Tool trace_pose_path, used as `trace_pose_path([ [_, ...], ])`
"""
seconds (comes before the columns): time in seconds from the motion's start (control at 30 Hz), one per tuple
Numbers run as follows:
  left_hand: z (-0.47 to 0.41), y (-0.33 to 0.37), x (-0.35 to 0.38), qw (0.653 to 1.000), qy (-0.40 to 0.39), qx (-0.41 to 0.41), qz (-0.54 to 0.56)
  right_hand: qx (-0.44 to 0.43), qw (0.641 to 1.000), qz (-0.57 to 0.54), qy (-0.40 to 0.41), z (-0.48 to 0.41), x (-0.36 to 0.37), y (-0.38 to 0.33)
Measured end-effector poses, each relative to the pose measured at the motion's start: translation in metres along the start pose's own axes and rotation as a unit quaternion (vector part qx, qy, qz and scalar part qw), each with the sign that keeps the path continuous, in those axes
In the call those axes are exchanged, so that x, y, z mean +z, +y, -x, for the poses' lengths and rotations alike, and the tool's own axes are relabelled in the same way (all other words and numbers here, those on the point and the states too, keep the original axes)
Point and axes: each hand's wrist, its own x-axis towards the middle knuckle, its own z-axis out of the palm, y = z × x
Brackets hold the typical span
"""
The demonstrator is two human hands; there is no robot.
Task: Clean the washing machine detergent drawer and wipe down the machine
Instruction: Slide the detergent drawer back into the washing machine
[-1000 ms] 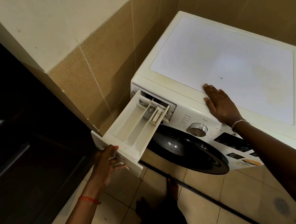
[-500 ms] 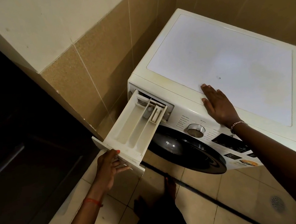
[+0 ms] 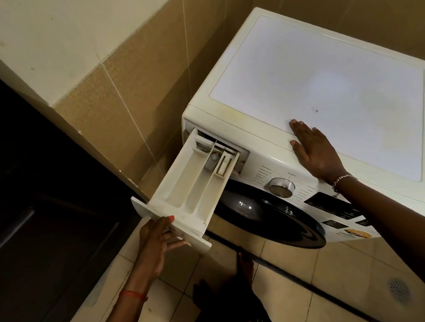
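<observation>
Detergent drawer [image 3: 190,186] at near-full extension from its slot in the upper left corner of the washing machine [image 3: 316,93] front, rear end not yet clear of the opening, compartments facing up and in plain sight. Left hand [image 3: 156,240] gripping the drawer's front panel, one red-nailed digit over the top edge, other fingers curled beneath. Right hand [image 3: 314,151] flat on the machine's top near the front edge, fingers straight and close together, holding nothing, apparently bracing the cabinet. Noted no cloth, brush, water or cleaning agent anywhere in view. Compartments pale and dull, no standing liquid visible; any residue too fine to judge in this light. Faint yellowish tint along the front margin of the top. Dial [image 3: 281,187], dark display panel [image 3: 332,205] and round door [image 3: 271,217] on the front, door closed. Floor drain [image 3: 398,290] in the tiles at lower right. Assessed as early stage: extraction of drawer under way, not complete. Outstanding on this evidence: release and removal of drawer, washing of compartments, cleaning of slot, refitting, wipe-down of top, front and door.
</observation>
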Motion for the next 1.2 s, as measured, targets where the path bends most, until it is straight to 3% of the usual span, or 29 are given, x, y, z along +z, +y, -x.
trace_pose_path([
  [0.6, -0.040, 0.014, 0.032, 1.000, -0.014, 0.007, 0.001, 0.003, 1.000, -0.007, 0.004, 0.000, 0.001, 0.002],
  [0.93, -0.082, 0.026, 0.108, 0.994, -0.108, 0.016, 0.027, 0.007, 0.999, -0.036, 0.006, -0.001, 0.000, 0.004],
  [1.2, -0.108, 0.031, 0.145, 0.985, -0.138, 0.000, 0.104, 0.002, 0.997, -0.071, 0.023, -0.001, -0.002, 0.005],
])
